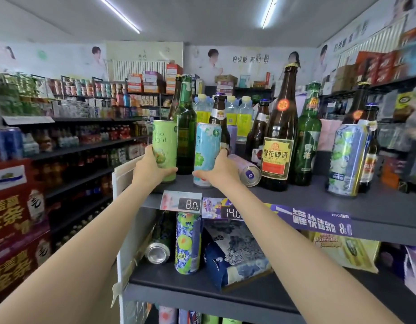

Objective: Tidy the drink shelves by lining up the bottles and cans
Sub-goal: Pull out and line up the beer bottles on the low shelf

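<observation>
Fingers [172, 170] of left hand [148, 168]: curled round lower part of green can [164, 149], thumb side hidden behind can. Fingers of right hand [222, 168]: wrapped round lower part of blue can [207, 153], thumb across front near base.

Landmark: tall green bottle [186, 127], upright near front left of top shelf [319, 202].

- Green can: upright, just left of landmark, touching or nearly touching; cannot tell which.
- Blue can: upright, just right of landmark, base at shelf edge.
- Purple can [245, 168]: on its side, right of landmark, just behind right hand, open end toward front.
- Big brown bottle [280, 141]: upright, further right, yellow and red label.
- Second green bottle [307, 139]: upright, right of brown one.
- White can [347, 160]: well right of landmark, leaning.
- Lower shelf, below landmark: one silver-topped can [158, 250] tipped over, one flowered can [187, 244] upright.

Risks, as judged:
- Knock of either can against landmark during sliding; tall and narrow, likely to topple into row behind.
- Nudge of purple can by right wrist; round and lying loose, likely to roll toward brown bottle or off front edge.
- Both cans close to front lip; pull toward body could drop one.
- Leaning white can: unstable, liable to fall if shelf shaken.
</observation>
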`<state>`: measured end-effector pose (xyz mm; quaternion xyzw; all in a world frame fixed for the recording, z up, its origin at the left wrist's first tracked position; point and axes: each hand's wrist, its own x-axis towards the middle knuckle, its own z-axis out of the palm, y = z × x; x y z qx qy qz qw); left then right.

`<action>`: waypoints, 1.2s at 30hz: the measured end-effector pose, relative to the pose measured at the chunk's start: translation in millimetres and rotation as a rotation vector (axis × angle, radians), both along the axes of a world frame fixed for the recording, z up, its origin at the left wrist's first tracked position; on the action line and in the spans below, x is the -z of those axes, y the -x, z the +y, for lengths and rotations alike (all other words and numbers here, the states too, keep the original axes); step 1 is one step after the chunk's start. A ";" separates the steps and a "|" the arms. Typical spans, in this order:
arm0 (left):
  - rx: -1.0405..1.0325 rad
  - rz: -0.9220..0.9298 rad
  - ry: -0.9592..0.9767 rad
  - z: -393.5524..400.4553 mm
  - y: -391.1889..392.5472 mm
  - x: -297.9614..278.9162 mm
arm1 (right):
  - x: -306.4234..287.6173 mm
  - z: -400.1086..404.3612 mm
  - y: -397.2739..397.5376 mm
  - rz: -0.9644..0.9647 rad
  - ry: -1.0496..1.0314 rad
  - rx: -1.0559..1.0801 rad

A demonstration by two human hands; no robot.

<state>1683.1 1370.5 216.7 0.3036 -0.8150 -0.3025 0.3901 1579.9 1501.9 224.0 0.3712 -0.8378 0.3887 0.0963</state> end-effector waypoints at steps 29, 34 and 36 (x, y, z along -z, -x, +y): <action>0.130 0.136 -0.234 67.2 -3.9 173.4 | 162.7 121.2 -37.0 -0.023 -0.141 -0.201; 0.284 0.168 -0.213 82.8 -52.8 173.9 | 166.6 113.8 -45.4 -0.088 -0.147 -0.306; 0.360 0.156 -0.210 85.0 -72.2 170.6 | 166.1 108.5 -55.1 -0.111 -0.154 -0.390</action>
